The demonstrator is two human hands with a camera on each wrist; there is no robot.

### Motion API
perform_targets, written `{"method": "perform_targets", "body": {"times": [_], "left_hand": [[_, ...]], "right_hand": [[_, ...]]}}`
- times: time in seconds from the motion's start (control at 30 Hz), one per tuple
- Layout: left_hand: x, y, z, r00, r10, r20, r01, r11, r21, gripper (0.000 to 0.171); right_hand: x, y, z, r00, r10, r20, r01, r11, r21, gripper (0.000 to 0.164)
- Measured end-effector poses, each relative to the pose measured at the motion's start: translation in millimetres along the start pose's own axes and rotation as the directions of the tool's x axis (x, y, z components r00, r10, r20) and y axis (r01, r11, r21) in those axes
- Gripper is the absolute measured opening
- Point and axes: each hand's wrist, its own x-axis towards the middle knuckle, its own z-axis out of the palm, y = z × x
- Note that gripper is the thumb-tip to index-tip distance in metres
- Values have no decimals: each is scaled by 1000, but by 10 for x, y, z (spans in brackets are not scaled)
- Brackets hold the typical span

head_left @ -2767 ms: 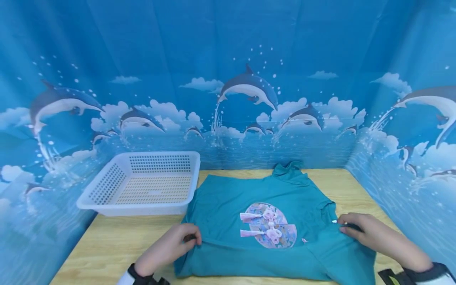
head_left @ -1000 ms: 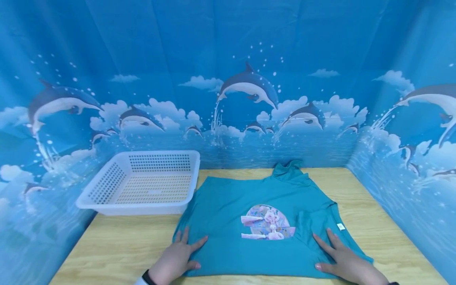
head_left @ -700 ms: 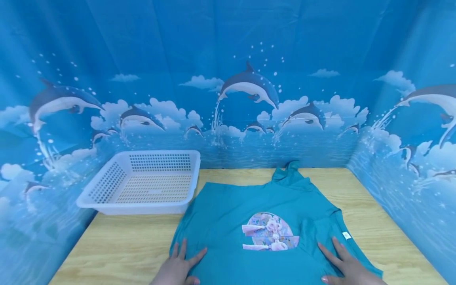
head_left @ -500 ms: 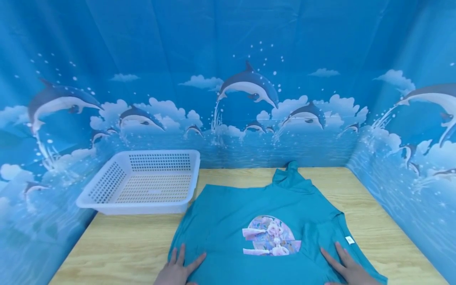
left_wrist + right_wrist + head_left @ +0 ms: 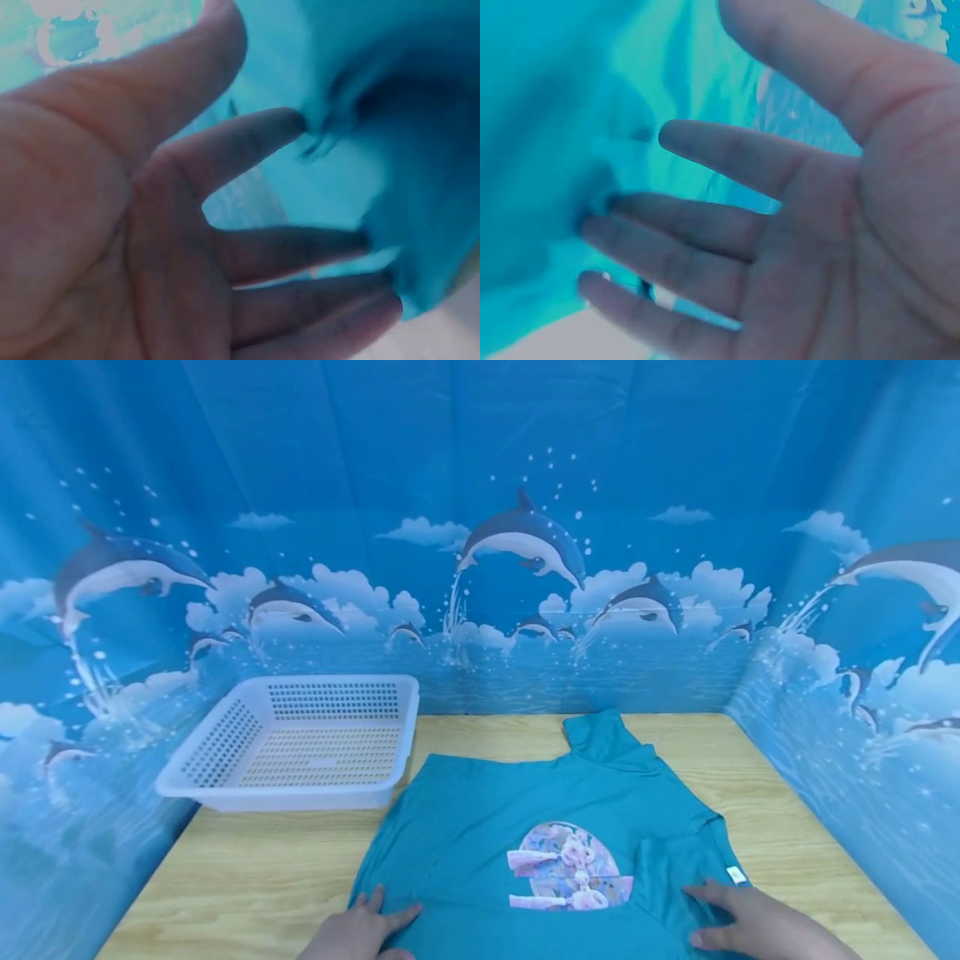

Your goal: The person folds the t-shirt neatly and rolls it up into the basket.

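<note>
A teal shirt (image 5: 465,827) lies on the table with its collar toward the right. On its front is a round floral patch (image 5: 573,864) with pink tassels, and a small white tag (image 5: 736,875) shows at the right edge. My left hand (image 5: 356,935) touches the shirt's near left side, fingers spread. My right hand (image 5: 757,922) touches the near right part, fingers extended. In the left wrist view the fingers (image 5: 292,255) meet the teal cloth with the palm showing. The right wrist view shows straight fingers (image 5: 675,247) against the cloth. The shirt's near edge is out of the head view.
A white perforated plastic basket (image 5: 292,797) stands at the back left, close to the shirt. The wooden table (image 5: 247,877) ends against a blue dolphin-print curtain (image 5: 487,485) that rises behind and on both sides.
Both hands earlier pinched the shirt, then let go and lay flat on it. The shirt has slid toward the person with its near part unfolded flatter. The right hand has now turned sideways.
</note>
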Motion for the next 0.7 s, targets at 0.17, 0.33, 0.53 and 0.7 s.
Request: {"method": "perform_targets", "body": {"times": [0.17,0.33,0.53,0.7], "left_hand": [[102,13,-343,987,102,-126,-103,995,-8,50],[453,5,-548,962,101,-253,-106,994,-7,38],[952,22,-616,949,115,-294,-101,993,62,35],[1401,82,-577,968,59,-245,-63,998,-7,43]], "right_hand": [[217,-190,-353,984,-40,-176,31,998,-56,52],[654,-242,-492,926,-159,-342,117,983,-140,48],[1278,-349,-521,890,-231,-393,169,968,-186,54],[1581,-409,-571,924,-177,-339,142,982,-126,66]]}}
